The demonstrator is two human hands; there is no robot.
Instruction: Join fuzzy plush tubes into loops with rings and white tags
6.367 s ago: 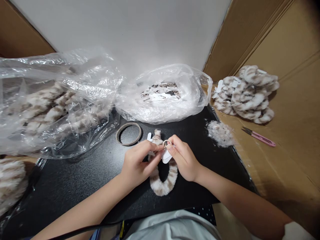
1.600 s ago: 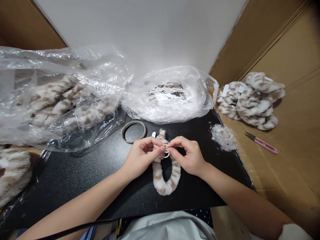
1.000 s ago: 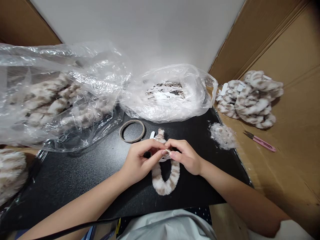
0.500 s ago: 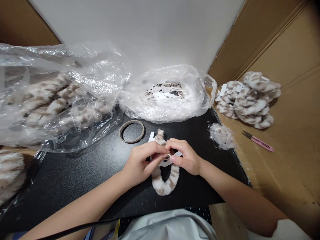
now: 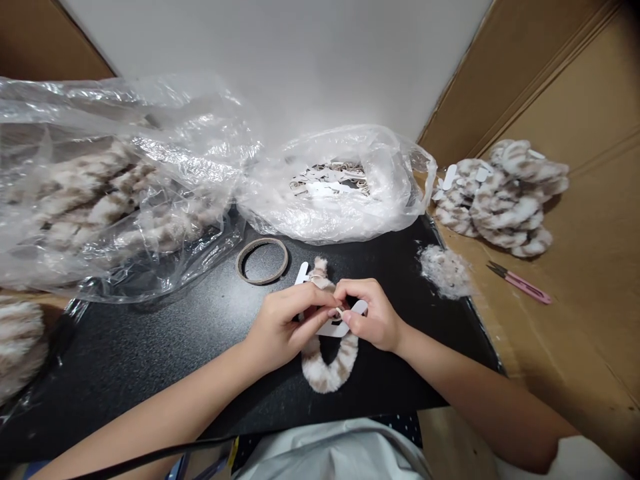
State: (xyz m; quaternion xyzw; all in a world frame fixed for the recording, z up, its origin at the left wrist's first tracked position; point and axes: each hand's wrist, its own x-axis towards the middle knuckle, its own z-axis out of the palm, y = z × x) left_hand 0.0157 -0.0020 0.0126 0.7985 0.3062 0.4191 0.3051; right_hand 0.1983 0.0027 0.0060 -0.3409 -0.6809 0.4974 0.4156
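Note:
A fluffy white-and-brown strip point(image 5: 327, 375), bent into a loop, lies on the black table under my hands. My left hand point(image 5: 290, 320) and my right hand point(image 5: 373, 317) meet over it, fingertips pinched together on a thin pale cord point(image 5: 339, 311). Beneath the fingers, a flat white tag point(image 5: 333, 329) lies across the loop. Another white tag point(image 5: 302, 272) sticks out beside the strip's top end, where a thin band circles the fur. My fingers hide much of the cord and the strip's middle.
Behind stands a clear plastic bag point(image 5: 280, 217) of white tags and cords; a larger bag point(image 5: 150, 287) at left holds furry strips. A brown ring point(image 5: 239, 267), fluff point(image 5: 445, 272), pink-handled thread snips point(image 5: 525, 287) and a furry pile point(image 5: 515, 207) are around. Cardboard point(image 5: 575, 347) borders the right.
The white tag under my fingers has tilted and shows more clearly. My hands keep their pinch in nearly the same spot. The whole view has shifted slightly.

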